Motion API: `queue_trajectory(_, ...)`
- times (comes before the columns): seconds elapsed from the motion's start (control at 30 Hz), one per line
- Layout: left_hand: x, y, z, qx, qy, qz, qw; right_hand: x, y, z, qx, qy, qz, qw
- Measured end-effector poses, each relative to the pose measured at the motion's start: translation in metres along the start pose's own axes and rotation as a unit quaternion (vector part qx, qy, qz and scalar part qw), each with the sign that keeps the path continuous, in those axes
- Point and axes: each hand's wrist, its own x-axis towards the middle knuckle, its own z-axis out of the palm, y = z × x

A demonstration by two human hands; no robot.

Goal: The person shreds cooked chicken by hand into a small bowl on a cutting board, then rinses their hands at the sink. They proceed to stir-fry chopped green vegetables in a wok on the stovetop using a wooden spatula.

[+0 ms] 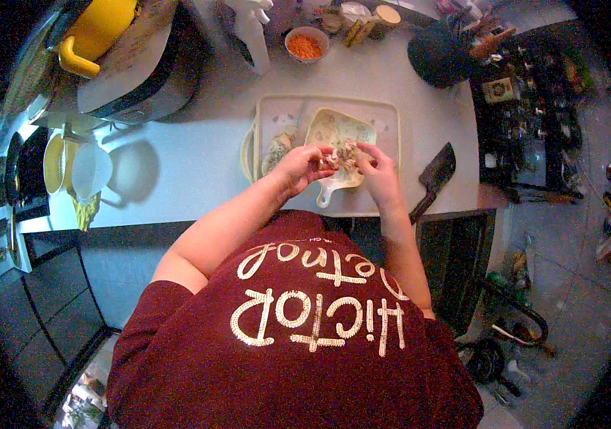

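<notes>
A pale yellow square dish with a white handle (324, 195) rests on a translucent cutting board (386, 107) with a beige rim. Over the dish, my left hand (302, 167) pinches a small whitish piece of food (330, 158). My right hand (380, 174) is closed on the edge of a larger ragged, pale brown clump of food (346, 152), just right of that piece. What the food is cannot be told for sure; it looks torn and fibrous. More greyish food (278, 147) lies on the board, left of the dish and partly behind my left hand.
A dark-bladed cleaver (438, 166) lies right of the board, its handle towards the counter's front edge. Behind stand a bowl of orange shreds (305, 47), a white spray bottle (250, 32) and jars. Leftwards are an appliance (147, 102) and a translucent bowl (92, 169).
</notes>
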Motion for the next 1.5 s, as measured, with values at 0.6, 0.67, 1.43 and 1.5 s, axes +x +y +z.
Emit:
queue_trajectory(0.6,-0.012,-0.002,0.027,0.138,0.018,0.044,0.989,-0.007,-0.003,0.035,-0.072,0.024,-0.057,0.995)
queue_trajectory(0.67,-0.004,0.000,0.016,0.259,0.041,0.066,0.963,-0.006,-0.003,0.031,-0.069,0.083,-0.049,0.993)
queue_trajectory(1.43,-0.014,0.013,-0.061,0.758,0.276,0.213,0.551,-0.022,0.005,0.037,-0.160,0.012,-0.078,0.984)
queue_trajectory(1.5,-0.005,0.007,-0.069,0.737,0.301,0.237,0.557,-0.021,0.009,0.038,-0.174,0.010,-0.085,0.981)
